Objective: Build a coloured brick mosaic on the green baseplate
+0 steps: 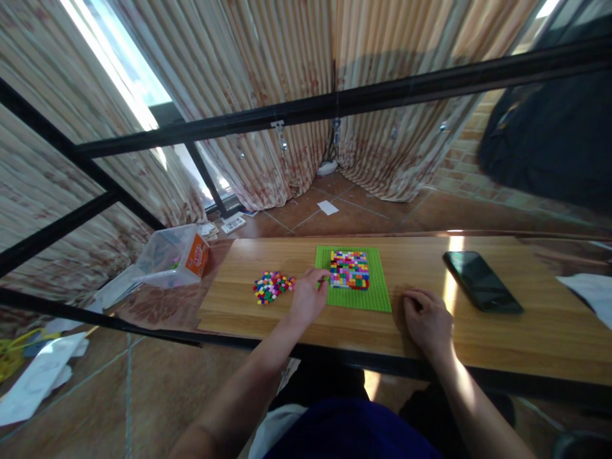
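A green baseplate (382, 296) lies on the wooden tabletop. On it stands a block of many-coloured small bricks (349, 270), set in close rows. My left hand (308, 294) is at the left edge of the plate beside this block. Its thumb and forefinger are pinched together; whatever they hold is too small to make out. Just left of that hand is a loose pile of small coloured bricks (270, 287). My right hand (428, 320) rests on the tabletop to the right of the plate, fingers curled in, with nothing visible in them.
A black phone (482, 282) lies on the tabletop (229, 312) at the right, near a white paper (590, 294). On the left, a clear plastic box (165, 255) with an orange label stands beyond the table's edge. A black metal bar (306, 109) crosses behind, before curtains.
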{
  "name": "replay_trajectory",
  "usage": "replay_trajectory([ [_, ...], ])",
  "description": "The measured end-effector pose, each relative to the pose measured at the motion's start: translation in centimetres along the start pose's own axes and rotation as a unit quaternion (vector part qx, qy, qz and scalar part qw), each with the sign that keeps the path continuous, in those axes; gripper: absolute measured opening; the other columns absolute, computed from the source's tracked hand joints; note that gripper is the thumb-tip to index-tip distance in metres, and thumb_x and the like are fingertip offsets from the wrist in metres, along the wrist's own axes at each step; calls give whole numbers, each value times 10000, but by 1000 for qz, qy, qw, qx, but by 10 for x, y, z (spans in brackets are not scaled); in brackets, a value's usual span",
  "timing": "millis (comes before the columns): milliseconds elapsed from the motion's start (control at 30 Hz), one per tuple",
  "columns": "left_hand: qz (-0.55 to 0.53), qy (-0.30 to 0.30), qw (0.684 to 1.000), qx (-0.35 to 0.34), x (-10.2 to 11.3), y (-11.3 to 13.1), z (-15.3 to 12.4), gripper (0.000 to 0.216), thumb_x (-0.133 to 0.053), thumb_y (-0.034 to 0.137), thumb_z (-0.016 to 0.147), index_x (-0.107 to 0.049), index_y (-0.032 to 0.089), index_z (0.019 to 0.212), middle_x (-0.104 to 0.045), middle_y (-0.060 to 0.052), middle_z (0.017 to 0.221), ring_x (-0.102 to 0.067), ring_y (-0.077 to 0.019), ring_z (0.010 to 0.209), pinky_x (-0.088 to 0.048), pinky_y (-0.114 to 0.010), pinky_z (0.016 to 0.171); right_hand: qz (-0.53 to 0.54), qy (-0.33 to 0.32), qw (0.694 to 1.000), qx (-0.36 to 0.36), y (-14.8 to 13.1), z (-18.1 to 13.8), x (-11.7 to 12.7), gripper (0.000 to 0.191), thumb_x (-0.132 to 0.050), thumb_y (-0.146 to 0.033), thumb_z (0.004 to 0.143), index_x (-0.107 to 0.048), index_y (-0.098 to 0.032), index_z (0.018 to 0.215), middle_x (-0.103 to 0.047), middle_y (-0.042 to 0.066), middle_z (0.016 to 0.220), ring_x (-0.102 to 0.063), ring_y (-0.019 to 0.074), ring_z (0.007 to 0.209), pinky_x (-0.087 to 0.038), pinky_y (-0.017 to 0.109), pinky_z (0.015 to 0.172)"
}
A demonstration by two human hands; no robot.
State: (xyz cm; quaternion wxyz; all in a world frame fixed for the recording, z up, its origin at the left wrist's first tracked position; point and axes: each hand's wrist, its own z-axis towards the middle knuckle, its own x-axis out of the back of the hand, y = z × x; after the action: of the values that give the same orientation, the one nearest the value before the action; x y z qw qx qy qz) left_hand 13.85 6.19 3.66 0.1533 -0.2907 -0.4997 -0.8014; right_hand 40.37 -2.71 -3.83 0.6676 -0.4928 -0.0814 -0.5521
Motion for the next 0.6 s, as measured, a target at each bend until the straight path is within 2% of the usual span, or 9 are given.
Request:
replay_trajectory([
  [133,-21,2,1000,-18,-13,7,2,235,-605,10,826,-724,194,910,-719,-29,903,-673,-159,841,-544,-296,819,1,1,1000,-1,0,1,0,302,-505,-359,872,-746,-181,838,-729,109,953,-658,251,912,-530,399,841],
  [300,-4,-11,999,-52,-17,10,6,194,-590,80,895,-743,197,919,-730,-40,927,-682,-167,889,-548,-308,850,4,-3,1000,-8,0,0,-1,290,-512,-353,868,-746,-185,841,-728,110,963,-659,247,919,-531,397,850],
  [467,81,-59,990,-99,-18,12,13,211,-557,129,947,-732,204,1038,-746,-48,1005,-676,-190,949,-530,-347,902,12,-4,1000,-7,-2,0,0,288,-505,-342,873,-743,-181,846,-727,112,960,-658,244,920,-529,396,853],
  [600,164,-84,977,-107,-18,13,20,198,-587,141,934,-715,207,1070,-749,-46,1029,-663,-212,970,-497,-385,937,11,-5,1000,-9,-3,0,0,280,-508,-338,871,-742,-186,843,-726,107,951,-655,243,910,-527,394,846],
])
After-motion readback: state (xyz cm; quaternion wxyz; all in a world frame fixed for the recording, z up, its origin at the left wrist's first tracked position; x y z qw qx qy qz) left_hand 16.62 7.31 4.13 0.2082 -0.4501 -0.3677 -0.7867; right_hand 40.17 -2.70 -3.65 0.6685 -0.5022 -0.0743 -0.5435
